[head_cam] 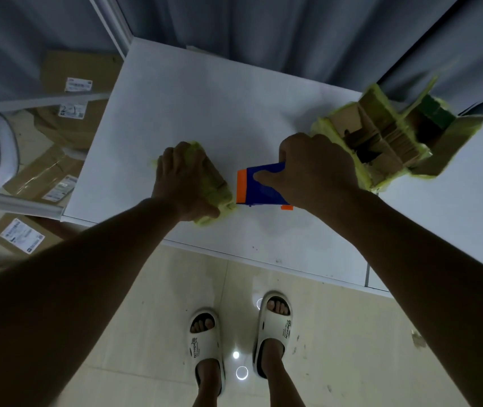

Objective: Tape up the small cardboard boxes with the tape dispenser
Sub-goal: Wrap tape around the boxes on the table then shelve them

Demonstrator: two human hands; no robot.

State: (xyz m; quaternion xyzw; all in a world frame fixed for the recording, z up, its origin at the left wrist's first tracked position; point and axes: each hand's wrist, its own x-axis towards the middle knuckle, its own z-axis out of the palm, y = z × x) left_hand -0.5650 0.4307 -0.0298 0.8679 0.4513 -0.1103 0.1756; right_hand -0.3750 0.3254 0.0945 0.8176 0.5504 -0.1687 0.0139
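A small cardboard box wrapped in yellowish tape lies on the white table near its front edge. My left hand lies over its top and grips it. My right hand holds the blue and orange tape dispenser, thumb across its blue body. The dispenser's orange end sits just right of the box, close to its side. Whether tape runs between them is hidden.
An open cardboard carton with dividers and yellow taped edges stands at the table's right rear. Labelled brown boxes lie on the floor to the left. Grey curtains hang behind the table. My feet in white slippers stand on the tiled floor.
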